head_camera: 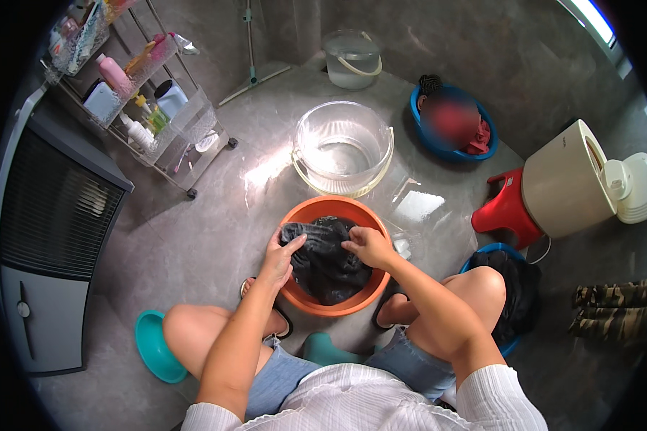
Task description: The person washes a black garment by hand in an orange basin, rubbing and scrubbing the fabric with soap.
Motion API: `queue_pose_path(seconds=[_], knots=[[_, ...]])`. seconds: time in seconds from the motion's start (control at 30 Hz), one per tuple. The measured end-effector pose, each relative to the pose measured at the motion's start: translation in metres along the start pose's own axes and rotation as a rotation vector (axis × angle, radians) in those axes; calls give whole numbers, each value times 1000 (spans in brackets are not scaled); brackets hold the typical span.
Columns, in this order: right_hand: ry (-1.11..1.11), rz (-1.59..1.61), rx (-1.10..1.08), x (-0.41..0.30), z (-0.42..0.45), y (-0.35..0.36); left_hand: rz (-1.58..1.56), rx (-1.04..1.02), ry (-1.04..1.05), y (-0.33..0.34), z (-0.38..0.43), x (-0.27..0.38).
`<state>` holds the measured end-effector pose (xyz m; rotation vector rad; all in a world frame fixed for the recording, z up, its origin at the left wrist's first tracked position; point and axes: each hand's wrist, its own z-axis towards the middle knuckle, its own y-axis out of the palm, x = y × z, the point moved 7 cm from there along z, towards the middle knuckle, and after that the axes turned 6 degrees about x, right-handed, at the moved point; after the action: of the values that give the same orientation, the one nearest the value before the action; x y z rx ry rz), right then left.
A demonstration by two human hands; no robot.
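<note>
An orange plastic basin (296, 303) stands on the floor between my feet. Wet black cloth (329, 264) lies in it, partly lifted toward the rim; which garment it is I cannot tell. At the basin's left side my left hand (281, 256) grips an edge of the cloth, thumb on top. My right hand (367, 247) pinches the same cloth on the right, above the basin. Just beyond the basin sits a clear plastic bucket (345, 145) with a pale handle. A white object (403, 248), perhaps soap, rests on the floor right of the basin.
A blue basin (453, 156) holds red and dark cloth at the back right. Another blue basin (509, 350) with black clothes (509, 291) is beside my right knee. A turquoise basin (159, 350) lies left. A wheeled rack (156, 140), a red stool (504, 207) and a lidded bucket (351, 59) stand around.
</note>
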<state>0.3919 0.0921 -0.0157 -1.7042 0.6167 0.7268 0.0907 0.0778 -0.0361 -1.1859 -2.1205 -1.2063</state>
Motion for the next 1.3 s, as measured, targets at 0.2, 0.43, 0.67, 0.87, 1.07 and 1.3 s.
queue_pose_path(seconds=[0.2,0.43,0.67,0.87,1.07,1.3], knots=[[-56,630,11,-28,16,-21,519,116,-226,-53,21,-49],[29,490,121,-39,8,-35,779,305,262,-88,40,-38],[132,556,72,-10,15,-22,776,148,-156,-101,47,-59],[304,875,118,5,-1,-31,796,178,-317,-72,33,-69],[266,983,109,14,6,-32,341,55,-361,-57,23,-63],[-208,182,85,-84,-30,-78,171,-92,-120,-7,-44,40]])
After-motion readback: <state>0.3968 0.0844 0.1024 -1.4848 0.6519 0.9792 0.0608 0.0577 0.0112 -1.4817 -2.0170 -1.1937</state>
